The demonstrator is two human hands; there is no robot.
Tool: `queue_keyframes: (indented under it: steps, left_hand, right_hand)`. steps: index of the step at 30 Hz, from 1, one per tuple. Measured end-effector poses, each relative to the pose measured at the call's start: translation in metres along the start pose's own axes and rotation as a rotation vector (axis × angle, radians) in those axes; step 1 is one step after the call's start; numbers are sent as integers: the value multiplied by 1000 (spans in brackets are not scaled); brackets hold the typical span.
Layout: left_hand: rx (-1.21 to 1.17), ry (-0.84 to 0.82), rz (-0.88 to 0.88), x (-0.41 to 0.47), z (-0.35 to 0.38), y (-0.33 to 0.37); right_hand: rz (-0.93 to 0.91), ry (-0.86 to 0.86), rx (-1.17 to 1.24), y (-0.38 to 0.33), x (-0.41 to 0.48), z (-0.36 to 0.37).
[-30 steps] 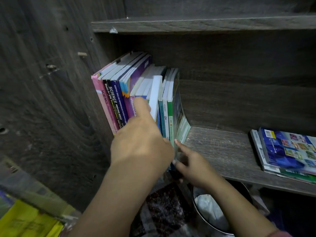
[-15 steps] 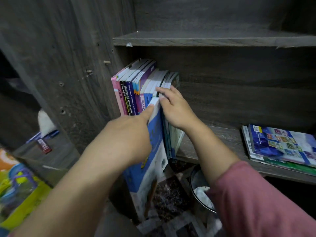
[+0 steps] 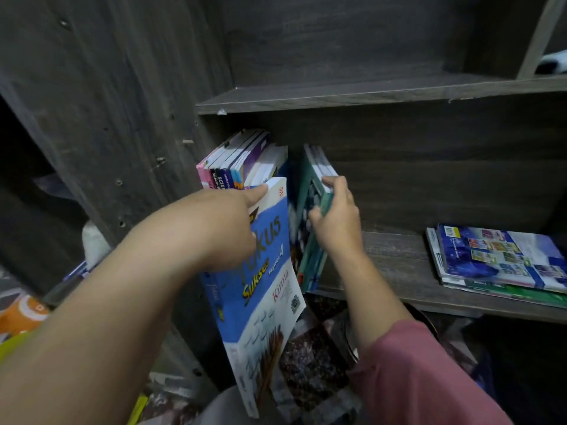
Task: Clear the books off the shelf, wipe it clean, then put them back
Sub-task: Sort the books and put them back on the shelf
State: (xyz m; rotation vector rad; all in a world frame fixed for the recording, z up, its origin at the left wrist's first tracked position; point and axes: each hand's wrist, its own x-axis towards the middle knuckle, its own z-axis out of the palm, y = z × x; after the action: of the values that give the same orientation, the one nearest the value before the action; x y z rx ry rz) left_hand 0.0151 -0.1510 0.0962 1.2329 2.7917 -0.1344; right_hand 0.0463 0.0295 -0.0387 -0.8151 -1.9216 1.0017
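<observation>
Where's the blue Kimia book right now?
Head view, centre: the blue book hangs tipped out past the shelf edge in the left hand, between the upright row on its left and the green books the right hand grips.

Two hands: left hand (image 3: 221, 228), right hand (image 3: 336, 216). One blue Sukses textbook (image 3: 267, 289), one teal book bundle (image 3: 316, 167), one upright book row (image 3: 239, 161) left, one flat book stack (image 3: 503, 262) right.

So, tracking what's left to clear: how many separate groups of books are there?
4: upright row left on the shelf, blue book in left hand, green bunch in right hand, flat stack at right. More may be hidden.
</observation>
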Motion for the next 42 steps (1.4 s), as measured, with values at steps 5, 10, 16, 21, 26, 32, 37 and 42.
queue_keyframes:
  steps: [5, 10, 16, 21, 26, 32, 37, 42]
  left_hand:
    - [98, 87, -57, 50, -4, 19]
    - [50, 222, -74, 98, 10, 43]
    - [-46, 374, -47, 150, 64, 67]
    - [-145, 716, 89, 145, 80, 50]
    - [-2, 608, 175, 113, 88, -8]
    - [-105, 576, 213, 113, 88, -17]
    - [-232, 601, 199, 117, 95, -21]
    - [-303, 652, 275, 121, 107, -22]
  right_hand:
    - [-6, 8, 66, 25, -9, -25]
    - [-25, -63, 44, 45, -5, -39]
    - [-98, -98, 110, 49, -9, -40]
    - [-145, -158, 129, 48, -13, -39]
    - [-167, -244, 143, 43, -14, -32]
    - [-74, -443, 210, 57, -18, 1]
    - [20, -646, -21, 75, -19, 19]
    - [47, -628, -15, 80, -17, 29]
